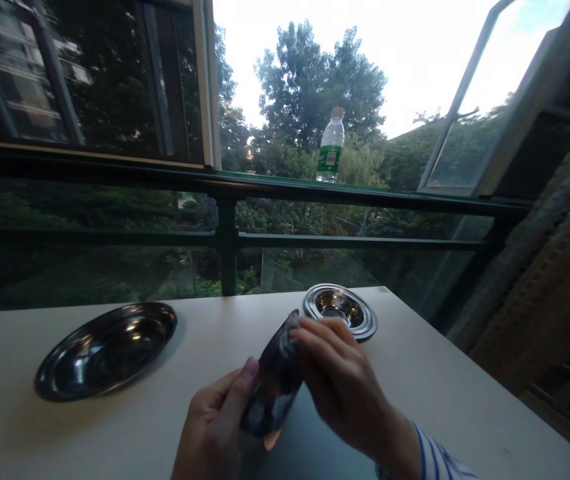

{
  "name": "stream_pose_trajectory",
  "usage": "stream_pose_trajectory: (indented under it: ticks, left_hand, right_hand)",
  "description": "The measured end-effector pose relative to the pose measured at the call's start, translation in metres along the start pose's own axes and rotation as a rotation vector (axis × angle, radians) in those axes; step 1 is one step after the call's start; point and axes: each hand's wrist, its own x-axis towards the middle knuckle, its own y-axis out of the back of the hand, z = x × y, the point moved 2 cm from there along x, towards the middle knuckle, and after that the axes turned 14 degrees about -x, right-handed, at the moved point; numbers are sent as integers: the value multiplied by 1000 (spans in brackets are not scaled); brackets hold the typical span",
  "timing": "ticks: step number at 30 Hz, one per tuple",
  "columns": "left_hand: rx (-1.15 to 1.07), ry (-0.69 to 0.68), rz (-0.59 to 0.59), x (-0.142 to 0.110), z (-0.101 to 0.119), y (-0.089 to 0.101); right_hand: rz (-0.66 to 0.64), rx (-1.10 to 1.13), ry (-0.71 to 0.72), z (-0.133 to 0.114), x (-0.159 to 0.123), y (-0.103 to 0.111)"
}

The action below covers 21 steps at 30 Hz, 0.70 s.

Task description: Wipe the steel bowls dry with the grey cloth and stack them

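Observation:
In front of me, a dark, shiny metal bowl (275,380) is tipped up steeply, blurred by motion. My left hand (217,417) grips its lower left side, with the thumb along the near face and a fingertip showing under the bottom edge. My right hand (345,380) is closed at its upper right side, fingers bent over the rim; its palm side is hidden. Just beyond the right hand, a small stack of round steel bowls (367,320) with wide rims sits on the white table (205,327). A large oval steel dish (107,350) lies at the left.
A green railing (285,187) runs behind the table, with glass below it. At the railing's top stands a clear plastic bottle (331,150) with a green label. An open window (469,120) and a curtain (539,247) are on the right.

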Motion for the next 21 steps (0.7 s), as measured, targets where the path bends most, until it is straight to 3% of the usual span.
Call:
stream_pose_trajectory:
  ticks: [4, 8, 10, 13, 15, 19, 21]
  left_hand:
    - [-73, 28, 27, 2, 0, 4]
    - [-63, 44, 51, 3, 3, 5]
    - [-68, 56, 60, 3, 4, 5]
    - [-113, 43, 52, 3, 4, 5]
    - [-122, 21, 60, 4, 5, 6]
    - [-92, 18, 97, 4, 9, 6]
    - [-103, 27, 102, 3, 10, 5]
  right_hand:
    - [44, -45, 274, -13, -2, -2]
    - [32, 14, -6, 1, -2, -6]
    - [34, 23, -45, 1, -3, -7]
    - [85, -27, 200, -11, -7, -7]
    - [95, -40, 250, -13, -8, -8]
    - [73, 39, -91, 5, -4, -10]
    - [92, 43, -101, 4, -4, -10]
